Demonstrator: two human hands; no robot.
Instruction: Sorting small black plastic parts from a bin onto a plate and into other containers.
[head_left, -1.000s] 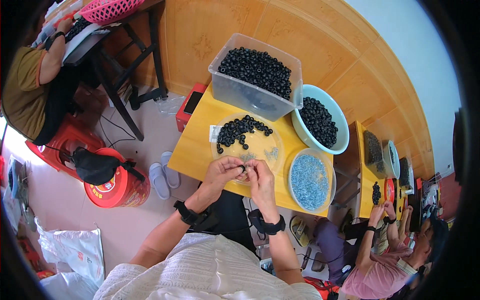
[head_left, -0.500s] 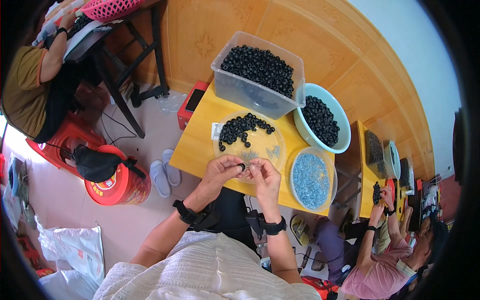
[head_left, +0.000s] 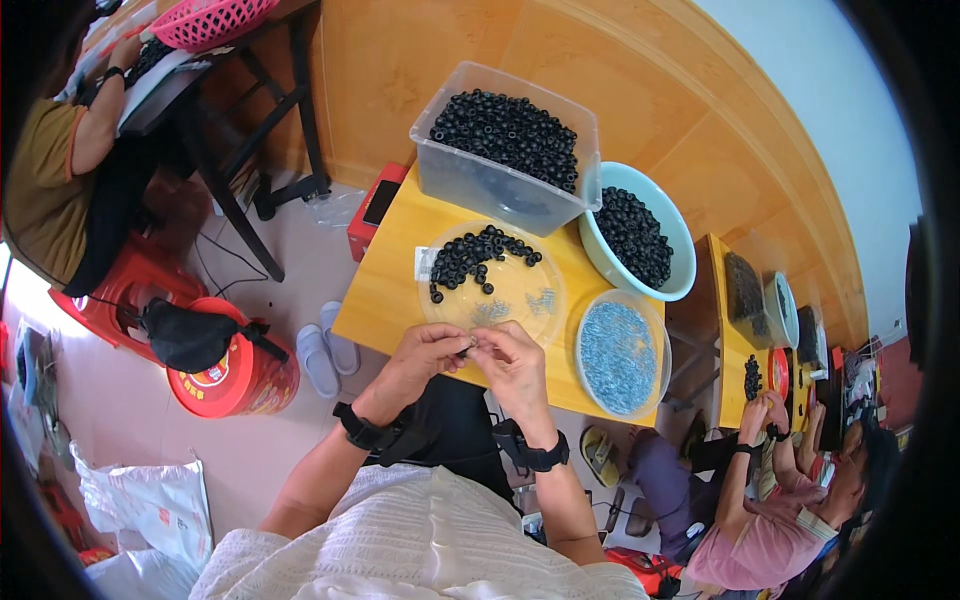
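Observation:
My left hand (head_left: pixel 424 357) is closed in a pinch on a small black ring-shaped part (head_left: pixel 464 352), partly covered by the fingertips. Against it, my right hand (head_left: pixel 513 364) also has its thumb and finger pressed together; anything between them is too small to make out. Both hands meet just over the near rim of a shallow round clear tray (head_left: pixel 530 275). Similar black parts (head_left: pixel 470 257) lie in the tray's far left half. Small piles of tiny silvery-blue pieces (head_left: pixel 541 301) sit in its right and near part.
Behind the tray stands a clear bin (head_left: pixel 505 190) full of black parts. A pale blue bowl (head_left: pixel 592 240) holds more. To the right is a tub of tiny blue pieces (head_left: pixel 617 358), all on the yellow table (head_left: pixel 375 310). Co-workers sit at left and right.
My hands have come closer together, the right moving left against the black ring-shaped part. That part is now more hidden by fingers. The whole view has shifted slightly.

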